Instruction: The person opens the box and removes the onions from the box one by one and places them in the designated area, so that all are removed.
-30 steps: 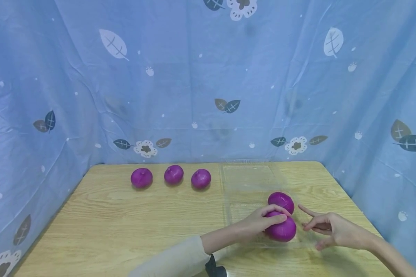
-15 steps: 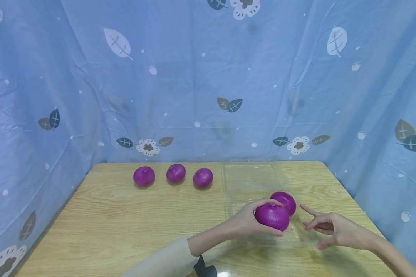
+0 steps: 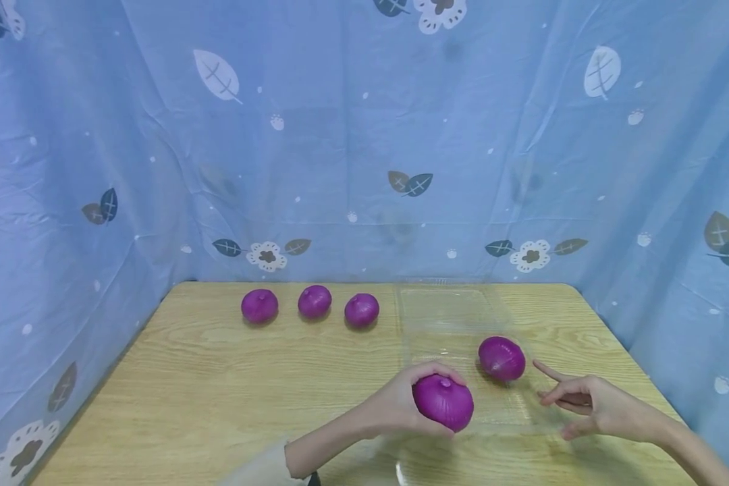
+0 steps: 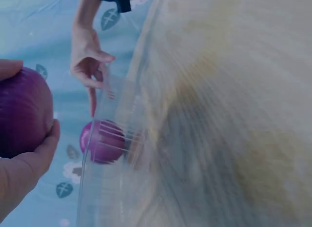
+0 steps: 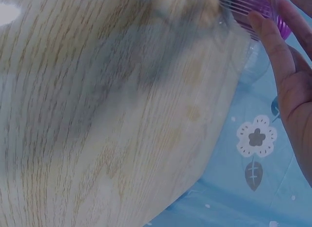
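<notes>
In the head view my left hand grips a purple onion, fingers over its far side and thumb beneath. This onion, stem upward, is over the front left of a clear plastic clamshell box. The left wrist view shows the held onion raised above the box. A second onion sits in the box's right part. My right hand is beside the box's right wall, fingers loosely bent and holding nothing. In the right wrist view its fingers are at the ribbed wall; contact is unclear.
Toward the back left of the wooden table stand three more onions in a row: a left one, a middle one and a right one. The box's lid lies folded back. A blue patterned curtain surrounds the table.
My left hand has lifted the onion away from the one in the box and drawn it left and toward me, turning its stem up. My right hand has stayed by the box.
</notes>
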Demonstrator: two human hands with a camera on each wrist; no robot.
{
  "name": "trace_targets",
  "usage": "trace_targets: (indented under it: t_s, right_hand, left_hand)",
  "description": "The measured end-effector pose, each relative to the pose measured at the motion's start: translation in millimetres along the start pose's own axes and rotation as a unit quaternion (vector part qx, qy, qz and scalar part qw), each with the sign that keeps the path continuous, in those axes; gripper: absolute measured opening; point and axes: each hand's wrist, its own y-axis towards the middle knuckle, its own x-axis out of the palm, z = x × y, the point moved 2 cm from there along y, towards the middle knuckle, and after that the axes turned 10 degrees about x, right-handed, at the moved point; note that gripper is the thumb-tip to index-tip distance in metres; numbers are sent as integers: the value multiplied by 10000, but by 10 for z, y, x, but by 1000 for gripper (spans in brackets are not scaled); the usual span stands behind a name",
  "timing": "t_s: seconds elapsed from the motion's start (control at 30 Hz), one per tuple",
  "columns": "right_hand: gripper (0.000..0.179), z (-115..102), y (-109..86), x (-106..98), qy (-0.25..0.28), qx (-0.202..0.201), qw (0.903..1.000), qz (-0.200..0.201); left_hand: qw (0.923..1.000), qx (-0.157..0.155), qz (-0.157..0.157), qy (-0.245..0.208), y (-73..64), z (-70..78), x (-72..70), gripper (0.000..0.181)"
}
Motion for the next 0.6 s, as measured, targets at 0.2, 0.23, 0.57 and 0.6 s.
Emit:
trace_targets:
  t_s: [0.2,0.23,0.57,0.6]
  right_hand:
    - [37,8,1,-7,27,38,10000,-37]
    - [37,9,2,-8,46,58,10000,-38]
    - [37,19,-13,-4,91,-46,9999,-21]
    - [37,23,-12,0,106,-52,9999,-20]
  left_hand:
    - [9987,78,-473,194,-370,53,-145,52]
    - [9982,74,-555,222,-432,50,-169,51]
    - [9982,-221,-498,-239,-810,-80,-376,48]
    - [9984,-279,-397,-278,-814,-102,-409,48]
